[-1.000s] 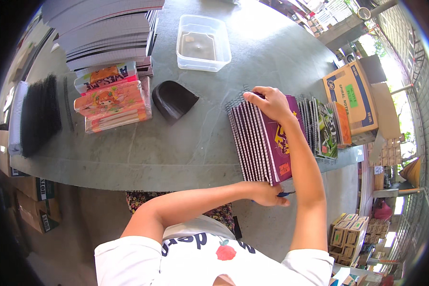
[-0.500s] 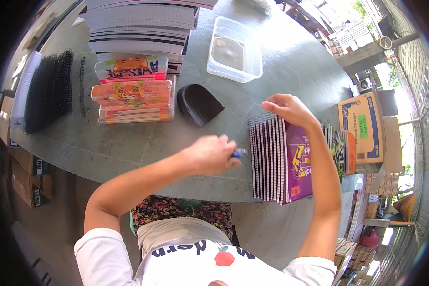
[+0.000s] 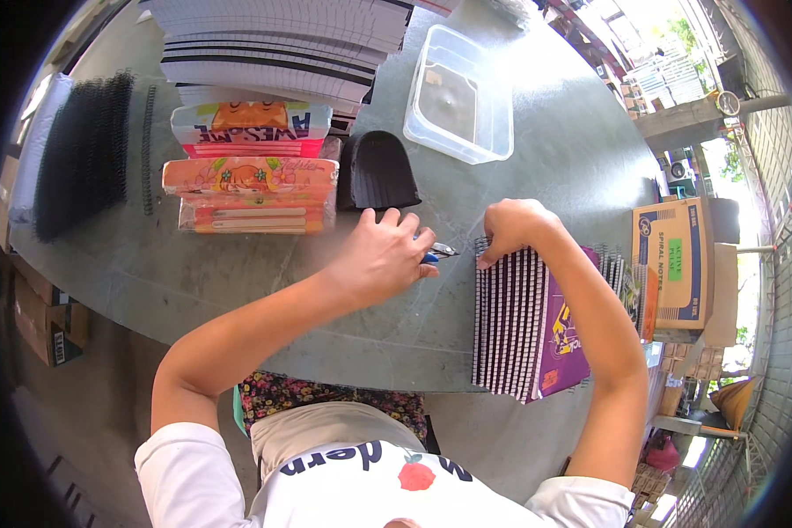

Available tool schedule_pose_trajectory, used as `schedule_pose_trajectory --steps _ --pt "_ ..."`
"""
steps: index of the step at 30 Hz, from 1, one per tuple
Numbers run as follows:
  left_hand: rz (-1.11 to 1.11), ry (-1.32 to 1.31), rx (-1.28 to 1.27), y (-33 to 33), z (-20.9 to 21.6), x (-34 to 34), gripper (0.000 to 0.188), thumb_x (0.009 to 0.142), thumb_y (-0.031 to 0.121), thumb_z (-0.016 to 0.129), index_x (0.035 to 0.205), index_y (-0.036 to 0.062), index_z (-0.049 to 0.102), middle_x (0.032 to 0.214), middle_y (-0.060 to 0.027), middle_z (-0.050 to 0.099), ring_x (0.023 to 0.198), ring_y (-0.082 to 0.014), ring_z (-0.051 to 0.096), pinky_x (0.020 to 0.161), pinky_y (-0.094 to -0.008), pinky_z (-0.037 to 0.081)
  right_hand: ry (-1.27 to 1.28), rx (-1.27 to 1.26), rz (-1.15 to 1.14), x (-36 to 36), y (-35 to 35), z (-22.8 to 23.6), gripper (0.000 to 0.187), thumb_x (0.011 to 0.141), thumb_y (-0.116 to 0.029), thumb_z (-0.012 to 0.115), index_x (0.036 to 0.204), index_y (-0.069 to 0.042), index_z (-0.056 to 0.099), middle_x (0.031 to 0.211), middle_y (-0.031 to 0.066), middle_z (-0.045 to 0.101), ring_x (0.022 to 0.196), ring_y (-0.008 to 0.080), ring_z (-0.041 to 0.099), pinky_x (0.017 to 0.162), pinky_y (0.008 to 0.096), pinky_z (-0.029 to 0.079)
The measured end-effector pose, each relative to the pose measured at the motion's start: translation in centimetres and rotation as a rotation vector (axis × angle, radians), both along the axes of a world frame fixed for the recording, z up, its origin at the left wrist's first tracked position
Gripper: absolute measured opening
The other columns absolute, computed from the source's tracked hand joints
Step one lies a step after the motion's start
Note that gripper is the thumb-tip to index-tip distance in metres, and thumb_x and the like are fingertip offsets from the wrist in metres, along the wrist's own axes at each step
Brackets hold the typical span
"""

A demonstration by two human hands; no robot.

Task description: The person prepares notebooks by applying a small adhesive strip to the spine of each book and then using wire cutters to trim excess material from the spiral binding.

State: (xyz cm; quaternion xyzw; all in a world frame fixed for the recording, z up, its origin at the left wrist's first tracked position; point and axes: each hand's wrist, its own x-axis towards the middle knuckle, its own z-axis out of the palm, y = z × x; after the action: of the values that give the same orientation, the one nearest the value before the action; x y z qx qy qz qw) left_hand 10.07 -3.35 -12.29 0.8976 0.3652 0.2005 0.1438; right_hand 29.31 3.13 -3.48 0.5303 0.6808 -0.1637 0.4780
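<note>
My left hand [image 3: 380, 257] is closed around small pliers with blue handles [image 3: 429, 258], whose metal jaws point right towards the notebooks. A row of spiral notebooks [image 3: 556, 343] with a purple cover stands at the table's right front, black-and-white coil edges facing left. At the far end of those coils my right hand [image 3: 521, 231] is bent, thumb and fingers pinching the end of a notebook's spiral; the exact grip is partly hidden. Just beyond my left hand sits a black scoop-shaped holder [image 3: 380, 172].
Wrapped packs of notebooks [image 3: 251, 176] lie left of the holder, below tall paper stacks [image 3: 273, 53]. Black spiral coils [image 3: 84, 158] are at the far left. A clear plastic tub [image 3: 460, 97] stands at the back. A cardboard box [image 3: 671, 260] is at the right.
My left hand has moved slightly away from me with the pliers, whose jaws now show. My right hand has turned from spread fingers to a pinch at the coil ends. The view has shifted slightly.
</note>
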Motion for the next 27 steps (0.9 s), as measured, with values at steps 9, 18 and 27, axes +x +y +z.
schedule_pose_trajectory --steps 9,18,27 --pt "-0.030 -0.119 0.197 0.2 -1.3 0.3 0.038 0.074 0.033 0.068 0.097 0.0057 0.059 0.087 -0.0076 0.057 0.087 -0.0228 0.054 0.071 -0.0378 0.043 -0.063 -0.135 -0.076 0.6 1.2 -2.7 0.054 0.060 -0.044 0.078 0.092 -0.002 0.068 0.092 0.0123 0.068 0.083 0.0267 0.066 0.073 0.0367 0.052" --pt "-0.041 0.058 0.280 0.8 -1.4 3.1 0.043 0.073 0.032 0.068 0.105 0.0045 0.059 0.095 -0.0083 0.057 0.097 -0.0254 0.052 0.083 -0.0447 0.041 0.142 -0.042 -0.253 2.1 2.6 -3.5 0.042 0.066 -0.039 0.074 0.077 0.001 0.067 0.068 0.0136 0.065 0.063 0.0245 0.063 0.062 0.0358 0.050" --pt "-0.103 0.144 0.169 1.4 -0.3 4.7 0.045 0.073 0.030 0.068 0.106 0.0027 0.059 0.098 -0.0106 0.058 0.101 -0.0266 0.052 0.088 -0.0464 0.040 0.310 -0.120 -0.333 1.9 3.0 -4.0 0.021 0.068 -0.009 0.073 0.077 0.008 0.064 0.072 0.0151 0.067 0.061 0.0218 0.066 0.055 0.0320 0.056"
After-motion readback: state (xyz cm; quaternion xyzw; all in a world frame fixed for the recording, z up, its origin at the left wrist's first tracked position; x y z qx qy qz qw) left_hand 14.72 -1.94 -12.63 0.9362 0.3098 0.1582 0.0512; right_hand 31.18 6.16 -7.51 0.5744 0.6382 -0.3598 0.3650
